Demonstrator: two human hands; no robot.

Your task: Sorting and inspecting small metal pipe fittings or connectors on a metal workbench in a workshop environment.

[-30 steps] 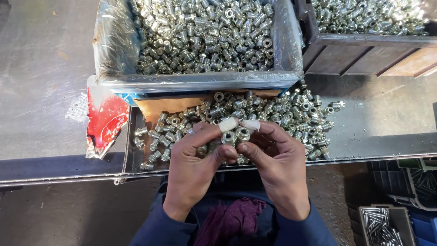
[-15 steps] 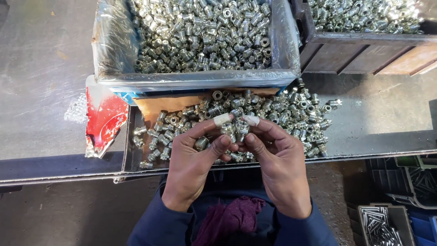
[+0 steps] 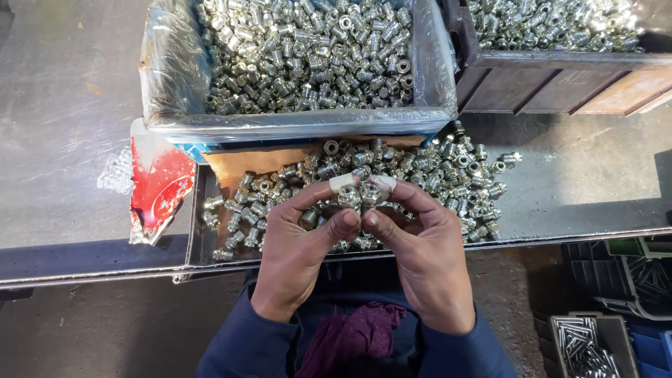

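My left hand and my right hand meet over a loose heap of small silver metal fittings on the metal bench. Both forefingers carry white tape at the tip. Between thumbs and forefingers each hand pinches a silver fitting, the two pieces pressed together. My left palm also cups another fitting. Dark blue sleeves cover both wrists.
A plastic-lined bin full of the same fittings stands just behind the heap. A second bin of fittings is at the back right. Torn red packaging lies at the left. A tray of thin metal pins sits low on the right.
Both hands have stayed over the heap, fingers working the pinched fittings; the hands have shifted slightly toward me and the fitting pair sits lower between the fingertips.
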